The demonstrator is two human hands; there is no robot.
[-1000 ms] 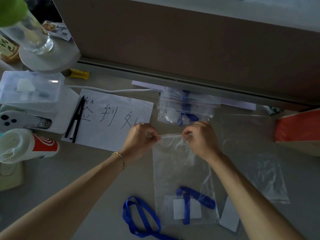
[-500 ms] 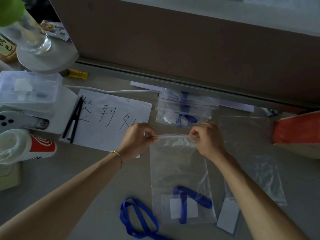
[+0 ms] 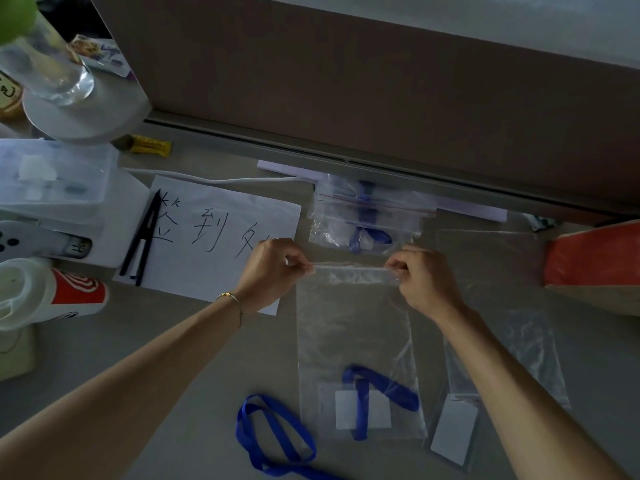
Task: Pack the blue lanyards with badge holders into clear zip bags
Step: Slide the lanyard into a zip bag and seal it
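Grey desk [image 3: 194, 358] ran under everything, brown partition wall [image 3: 381, 84] along its far edge. White paper sheet [image 3: 214, 237] with handwritten black characters lay left of centre, two black pens [image 3: 142, 240] on its left edge. Clear plastic box [image 3: 52, 178] and a red-and-white cup [image 3: 52, 292] on its side sat far left; orange packet [image 3: 595, 254] far right.

Clear zip bag [image 3: 353, 341] lay flat mid-desk, long axis running away from the person, zip mouth at the far end, closed bottom nearest the person. Inside, at the near end, a blue lanyard [image 3: 381, 393] was folded over its white badge holder [image 3: 360, 408].

Left hand [image 3: 273, 271] pinched the left corner of the zip strip, right hand [image 3: 422, 278] pinched the right corner, fingers curled on it, strip stretched straight between them. Hands were apart, one bag-width.

Stack of packed bags [image 3: 367, 216] lay just beyond the mouth, against the wall. Empty bags [image 3: 519, 306] lay right of the held one, partly under the right forearm. A second badge holder [image 3: 453, 431] lay near right, tilted. Loose blue lanyard [image 3: 273, 434] lay on the desk just left of the bag's bottom, looped. Thin bracelet [image 3: 232, 299] on left wrist.
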